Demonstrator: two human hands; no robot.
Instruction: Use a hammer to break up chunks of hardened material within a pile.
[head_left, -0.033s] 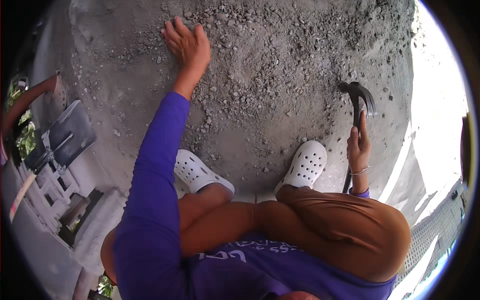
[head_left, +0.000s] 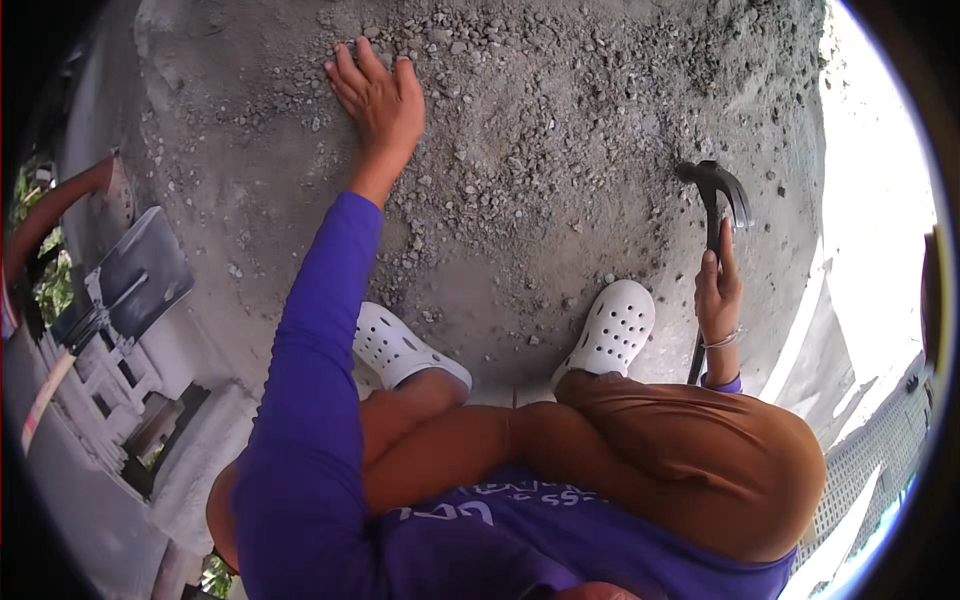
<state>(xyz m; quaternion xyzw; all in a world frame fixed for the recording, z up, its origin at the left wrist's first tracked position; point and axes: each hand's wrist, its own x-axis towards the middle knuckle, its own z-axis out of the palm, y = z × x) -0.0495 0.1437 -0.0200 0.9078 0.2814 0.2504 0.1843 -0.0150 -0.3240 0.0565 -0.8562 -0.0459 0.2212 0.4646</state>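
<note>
My left hand (head_left: 382, 105) reaches forward over the grey gravel (head_left: 560, 130), its fingers stretched out and thumb apart. It holds nothing that I can see; whether the palm touches the stones is hidden. At the right, my right hand (head_left: 718, 300) grips the dark handle of a claw hammer (head_left: 716, 185), with one finger stretched along it toward the head. The hammer's head points away from me, close to the gravel's right side. A thin bracelet circles my right wrist.
My feet, in white clogs (head_left: 612, 325) with holes, stand at the gravel's near edge. A shovel (head_left: 145, 275) with a grey blade lies at the left, beside pale openwork blocks (head_left: 105, 375). Another person's bare limb (head_left: 60, 205) shows at the far left. Bright sunlit ground borders the right.
The view has shifted very slightly. My left hand lies a touch nearer to me and to the right; the right hand keeps its hold on the hammer.
</note>
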